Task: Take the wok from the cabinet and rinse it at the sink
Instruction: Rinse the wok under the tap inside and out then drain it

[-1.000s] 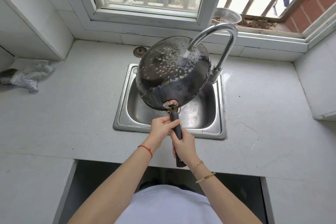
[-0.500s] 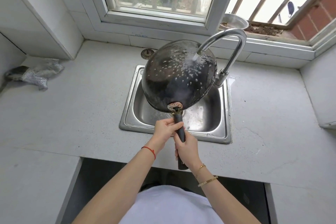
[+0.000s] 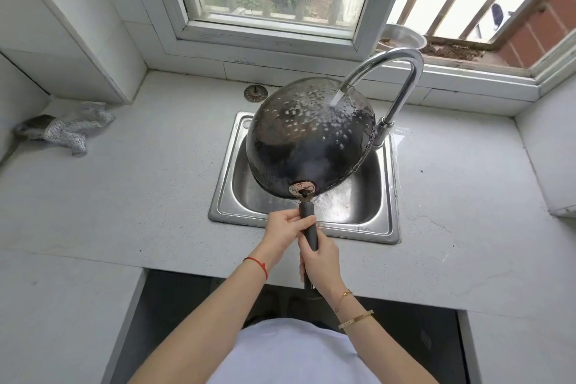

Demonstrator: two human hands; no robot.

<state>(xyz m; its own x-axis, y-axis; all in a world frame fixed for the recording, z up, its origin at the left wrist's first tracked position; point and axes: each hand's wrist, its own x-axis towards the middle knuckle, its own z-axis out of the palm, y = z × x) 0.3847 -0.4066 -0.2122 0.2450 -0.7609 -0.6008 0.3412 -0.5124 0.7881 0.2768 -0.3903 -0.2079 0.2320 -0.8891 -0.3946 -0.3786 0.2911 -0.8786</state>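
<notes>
I note the right hand (image 3: 321,262) wrapped around the lower part of the wok's handle (image 3: 309,227), and the left hand (image 3: 285,229) gripping it just above, nearer the bowl. The wok (image 3: 307,140) is out of the cabinet, held tilted over the sink (image 3: 367,229), underside up, with the tap (image 3: 386,72) running onto its far side. By my reading the outside rinse is underway; the inside cannot be judged.

A round black metal wok (image 3: 308,140), dark underside up and beaded with water, hangs tilted over the rectangular stainless steel sink (image 3: 388,196), its straight black handle (image 3: 308,226) pointing toward the counter edge.
</notes>
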